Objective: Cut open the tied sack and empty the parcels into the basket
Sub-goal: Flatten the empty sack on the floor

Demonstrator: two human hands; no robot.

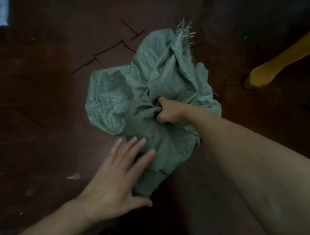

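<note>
The fingers of the right hand (168, 111) are curled tight into a fist, pinching a bunch of gathered weave near the middle of the green woven sack (144, 92); the cloth puckers into folds that run toward that fist, which suggests the grip is there to lift or drag the sack by a handful of fabric. The fingers of the left hand (118, 177) are spread flat and apart, their tips resting on or just over the near edge of the sack, thumb stretched out to the side, holding nothing; that open palm looks placed to steady or press the near fold while the other hand pulls. The sack itself lies crumpled and slack on the dark red-brown floor (38, 108), with no bulges that read as parcels, so I judge it likely already emptied or nearly so, though what is inside the folds cannot be seen. At the sack's far end a frayed tuft of loose fibres (185, 32) sticks up, likely a raw cut edge or the old neck of the sack; I cannot tell which. Just beyond the sack's far-left side several thin dark strips (106, 50) lie scattered on the floor, possibly cut ties. Well to the right of the sack a yellow curved object (269, 67) rests on the floor. No basket and no cutting tool are in view.
</note>
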